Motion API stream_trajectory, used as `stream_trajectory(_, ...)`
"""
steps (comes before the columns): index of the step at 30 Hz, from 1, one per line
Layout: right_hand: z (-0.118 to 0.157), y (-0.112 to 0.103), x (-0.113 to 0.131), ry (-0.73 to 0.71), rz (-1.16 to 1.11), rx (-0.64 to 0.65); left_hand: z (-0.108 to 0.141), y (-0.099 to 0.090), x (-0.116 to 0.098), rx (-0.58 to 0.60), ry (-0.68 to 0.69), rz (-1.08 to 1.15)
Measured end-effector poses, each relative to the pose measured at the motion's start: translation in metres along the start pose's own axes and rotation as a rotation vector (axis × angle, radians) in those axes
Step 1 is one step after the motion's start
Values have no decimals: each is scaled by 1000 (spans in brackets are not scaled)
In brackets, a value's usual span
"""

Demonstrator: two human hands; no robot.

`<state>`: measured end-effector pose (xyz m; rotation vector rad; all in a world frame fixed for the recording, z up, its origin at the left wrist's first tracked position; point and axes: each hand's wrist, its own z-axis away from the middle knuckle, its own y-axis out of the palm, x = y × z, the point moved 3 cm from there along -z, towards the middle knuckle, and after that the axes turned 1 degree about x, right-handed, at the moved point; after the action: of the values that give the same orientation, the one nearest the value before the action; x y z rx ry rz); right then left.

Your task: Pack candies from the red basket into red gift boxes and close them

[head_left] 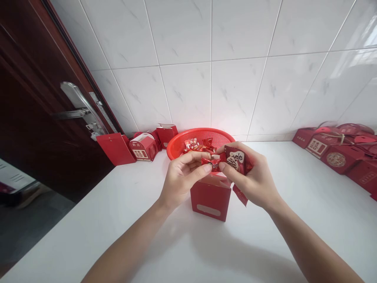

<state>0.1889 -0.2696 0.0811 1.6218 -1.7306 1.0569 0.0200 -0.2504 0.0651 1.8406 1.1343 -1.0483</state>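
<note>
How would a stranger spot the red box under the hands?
On the white table, find the red basket by the tiled wall. The red box stands on the basket's near side. Unlike boxes grouped left and right, it stands apart, with a pale rounded strip low down.

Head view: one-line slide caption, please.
Left hand and right hand hold red wrapped packets over a red box, before a red basket.

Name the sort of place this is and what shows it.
An indoor room, perhaps in a home: a marbled tile wall, a dark door with a metal handle, and a smooth white tabletop.
</note>
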Motion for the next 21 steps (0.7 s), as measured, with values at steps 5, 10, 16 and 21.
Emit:
stream_trajectory(5, 1, 3, -3, -22, -28, 9, 2, -1, 1, -18, 52, -53)
stream_trajectory(10, 1, 3, -3, -51, -16, 1, 1, 1, -1, -6, 94, -116)
stream_trajectory(16, 1, 5, -4, -60, -33, 19, 1, 1, 0, -4, 89, -118)
stream_trajectory(21, 2, 7, -2, -93, 29, 6, 3, -1, 2, -24, 115, -148)
